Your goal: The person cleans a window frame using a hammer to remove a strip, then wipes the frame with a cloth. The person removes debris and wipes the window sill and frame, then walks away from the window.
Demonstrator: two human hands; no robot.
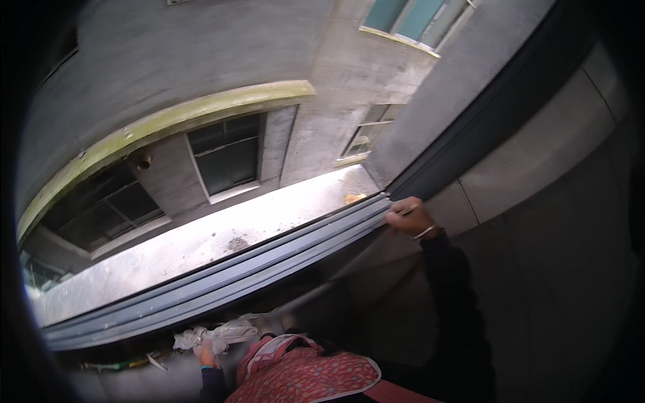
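My right hand is at the right end of a grey metal window track, close to the corner with the dark upright frame. Its fingers are curled, and I cannot make out whether something small is held in them. A pale bracelet circles that wrist. Lower left, my left hand grips a crumpled white plastic bag below the track. Part of the bag hides the fingertips. A beaded blue bracelet is on the left wrist.
Outside the track runs a bright concrete ledge with dark specks and an orange-yellow scrap. Across from it stands a grey building wall with windows. Pale wall panels are at right. Green and yellow items lie lower left.
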